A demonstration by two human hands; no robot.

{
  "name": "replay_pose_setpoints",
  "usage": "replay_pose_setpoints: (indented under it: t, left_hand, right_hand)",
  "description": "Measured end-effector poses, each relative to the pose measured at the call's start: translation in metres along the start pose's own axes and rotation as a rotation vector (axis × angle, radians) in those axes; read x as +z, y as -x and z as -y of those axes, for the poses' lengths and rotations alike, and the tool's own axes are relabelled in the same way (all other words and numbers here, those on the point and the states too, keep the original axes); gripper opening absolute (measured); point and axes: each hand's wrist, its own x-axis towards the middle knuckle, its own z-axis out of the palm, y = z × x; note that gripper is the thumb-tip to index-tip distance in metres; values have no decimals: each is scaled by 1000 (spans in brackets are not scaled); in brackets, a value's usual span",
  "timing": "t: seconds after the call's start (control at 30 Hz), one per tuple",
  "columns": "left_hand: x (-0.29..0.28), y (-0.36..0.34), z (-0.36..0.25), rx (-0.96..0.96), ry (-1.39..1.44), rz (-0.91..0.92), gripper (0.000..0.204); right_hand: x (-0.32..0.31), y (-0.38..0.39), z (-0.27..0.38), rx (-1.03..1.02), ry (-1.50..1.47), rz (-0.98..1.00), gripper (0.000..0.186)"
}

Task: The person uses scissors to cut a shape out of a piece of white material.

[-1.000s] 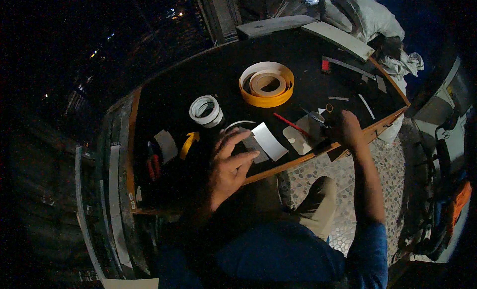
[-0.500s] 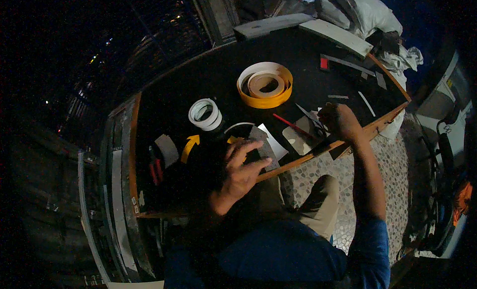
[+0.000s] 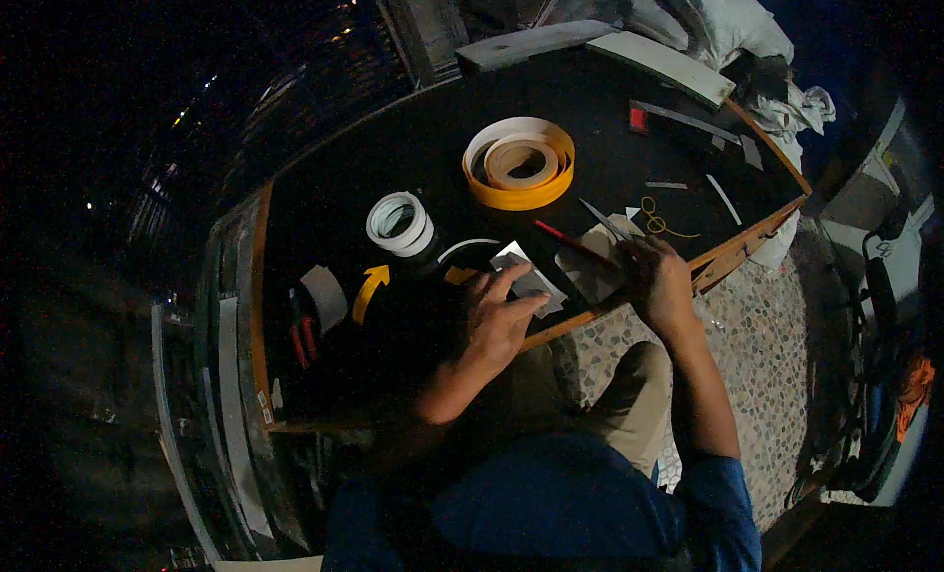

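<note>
My left hand [image 3: 495,314] has its index finger and thumb spread on a small flat grey piece [image 3: 536,290], holding it over a white card [image 3: 514,249] near the table's front edge. To the right, my right hand [image 3: 657,282] curls its fingers over the handle end of the scissors [image 3: 602,218]; the handles are mostly hidden. A thin red stick-like tool [image 3: 559,234] points toward that hand, beside a pale flat sheet [image 3: 587,274]. Just beyond the hand lies a looped thin yellow cord [image 3: 653,216].
On the dark table stand nested yellow and white tape rolls [image 3: 521,193] and white rolls [image 3: 398,228]. At left lie a yellow arrow-shaped piece [image 3: 370,291], a curved grey piece [image 3: 324,295] and red-handled pliers [image 3: 304,338]. A red-ended cutter [image 3: 639,120] lies far right.
My right hand has let go of the yellow cord and moved left and down onto the scissors. My left hand has moved right, and the grey piece has slid over the white card.
</note>
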Motion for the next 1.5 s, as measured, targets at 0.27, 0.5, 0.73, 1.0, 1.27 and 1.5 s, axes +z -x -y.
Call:
replay_pose_setpoints:
  t: [0.27,0.5,0.73,1.0,1.27,1.5]
  left_hand:
    - [0,11,-4,-137,46,67,26]
    - [10,15,5,-150,166,-82,26]
    - [1,10,-5,-287,222,-228,60]
    - [8,11,13,-293,-46,-160,75]
    - [-1,7,7,-351,-160,12,98]
    - [-5,14,16,-384,64,114,113]
  right_hand:
    - [32,27,47,-28,-486,259,28]
    - [50,38,55,-64,-474,250,41]
    - [69,48,43,57,-558,38,37]
    - [61,51,36,123,-760,-15,25]
    - [52,41,37,-432,-32,15,42]
    - [50,36,45,-516,4,113,39]
